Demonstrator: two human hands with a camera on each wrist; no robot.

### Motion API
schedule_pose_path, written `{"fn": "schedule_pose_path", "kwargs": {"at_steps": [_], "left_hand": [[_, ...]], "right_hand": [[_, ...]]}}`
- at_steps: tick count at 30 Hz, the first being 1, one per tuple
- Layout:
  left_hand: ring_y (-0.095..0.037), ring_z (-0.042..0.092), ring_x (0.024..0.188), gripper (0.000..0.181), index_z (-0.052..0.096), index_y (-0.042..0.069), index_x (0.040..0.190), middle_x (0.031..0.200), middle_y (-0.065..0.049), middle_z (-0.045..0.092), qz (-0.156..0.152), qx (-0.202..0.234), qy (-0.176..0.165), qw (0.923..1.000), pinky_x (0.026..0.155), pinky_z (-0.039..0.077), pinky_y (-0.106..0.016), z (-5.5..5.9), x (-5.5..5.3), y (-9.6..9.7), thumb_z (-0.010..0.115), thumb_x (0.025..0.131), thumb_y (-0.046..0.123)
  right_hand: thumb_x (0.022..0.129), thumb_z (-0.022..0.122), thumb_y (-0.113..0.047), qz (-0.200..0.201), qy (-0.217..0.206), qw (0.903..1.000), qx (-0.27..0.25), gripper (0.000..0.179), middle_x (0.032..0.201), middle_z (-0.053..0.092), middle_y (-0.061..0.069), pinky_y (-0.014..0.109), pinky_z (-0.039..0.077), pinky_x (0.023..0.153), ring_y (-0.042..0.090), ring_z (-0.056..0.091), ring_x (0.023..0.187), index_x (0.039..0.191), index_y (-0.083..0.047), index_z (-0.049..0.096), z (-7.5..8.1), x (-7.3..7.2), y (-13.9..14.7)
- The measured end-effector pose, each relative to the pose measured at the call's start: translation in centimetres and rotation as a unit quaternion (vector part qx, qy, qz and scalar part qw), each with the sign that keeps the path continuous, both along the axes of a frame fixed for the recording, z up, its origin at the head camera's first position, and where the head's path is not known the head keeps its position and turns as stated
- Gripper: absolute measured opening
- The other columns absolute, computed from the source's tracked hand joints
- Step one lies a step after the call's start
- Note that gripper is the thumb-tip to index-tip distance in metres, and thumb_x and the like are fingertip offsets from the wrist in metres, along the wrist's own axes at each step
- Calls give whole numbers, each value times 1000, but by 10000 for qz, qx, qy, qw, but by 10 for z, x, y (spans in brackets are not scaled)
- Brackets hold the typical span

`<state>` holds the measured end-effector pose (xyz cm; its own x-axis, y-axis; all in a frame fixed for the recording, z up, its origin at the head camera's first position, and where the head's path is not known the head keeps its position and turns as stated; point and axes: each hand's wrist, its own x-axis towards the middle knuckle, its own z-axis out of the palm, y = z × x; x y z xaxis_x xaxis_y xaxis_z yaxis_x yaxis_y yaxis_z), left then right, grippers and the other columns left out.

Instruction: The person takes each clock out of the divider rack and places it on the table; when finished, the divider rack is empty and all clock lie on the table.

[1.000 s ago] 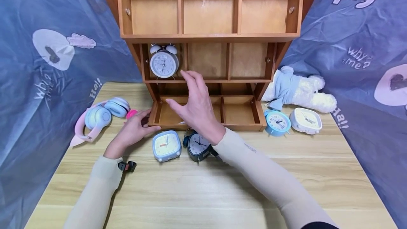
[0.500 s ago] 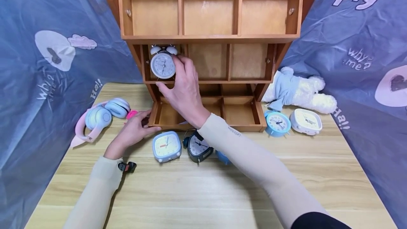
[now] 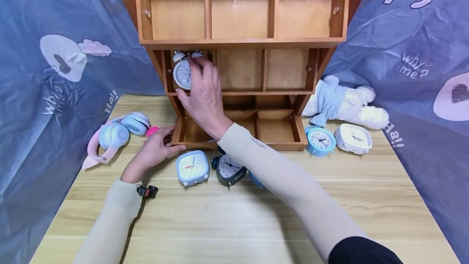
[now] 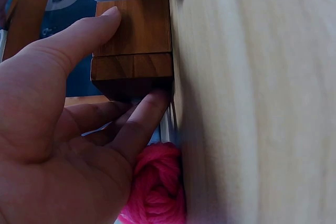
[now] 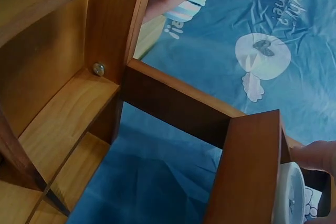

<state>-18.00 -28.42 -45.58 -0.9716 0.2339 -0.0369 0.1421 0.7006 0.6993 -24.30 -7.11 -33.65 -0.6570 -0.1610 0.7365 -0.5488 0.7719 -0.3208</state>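
Note:
In the head view a white twin-bell alarm clock (image 3: 181,71) stands in the left compartment of the middle tier of a tiered wooden organizer (image 3: 282,147). My right hand (image 3: 203,97) holds it, fingers over its right side and thumb near the bottom; they cover part of the dial. The right wrist view catches only the edge of this clock (image 5: 290,195), close behind the tier's front board. At the lower left corner, my left hand (image 3: 155,150) grips the bottom tier. Its thumb (image 4: 100,27) lies along the front board, fingers bent round the end.
Before the organizer stand a light-blue clock (image 3: 192,168), a dark clock (image 3: 229,168) and a blue item (image 3: 255,179) half behind my forearm. Rightward are a round blue clock (image 3: 320,141), a white clock (image 3: 353,138) and a plush toy (image 3: 344,103). Headphones (image 3: 113,134) and pink yarn (image 4: 157,187) lie left.
My right hand has moved left and up to the twin-bell alarm clock, its fingers now overlapping the dial. The left hand has stayed at the organizer's corner.

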Motion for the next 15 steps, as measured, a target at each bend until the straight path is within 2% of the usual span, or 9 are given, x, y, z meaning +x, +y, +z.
{"fn": "schedule_pose_path", "kwargs": {"at_steps": [8,15], "left_hand": [[-47,69,137,92,39,-6,170,159,-32,60,82,51,-92,9999,114,58,-62,-1,1,-1,86,102,33],[-47,69,137,92,41,-6,169,160,-32,59,91,-93,-58,9999,115,58,-63,-1,-1,-1,87,101,35]], "right_hand": [[92,93,-35,-162,82,9997,180,83,155,54,20,40,51,119,36,57,136,158,-1,55,0,-3,-5],[91,94,-31,-228,119,9995,164,84,153,53,21,40,52,118,37,56,135,159,-1,55,-2,-7,-8]]}}
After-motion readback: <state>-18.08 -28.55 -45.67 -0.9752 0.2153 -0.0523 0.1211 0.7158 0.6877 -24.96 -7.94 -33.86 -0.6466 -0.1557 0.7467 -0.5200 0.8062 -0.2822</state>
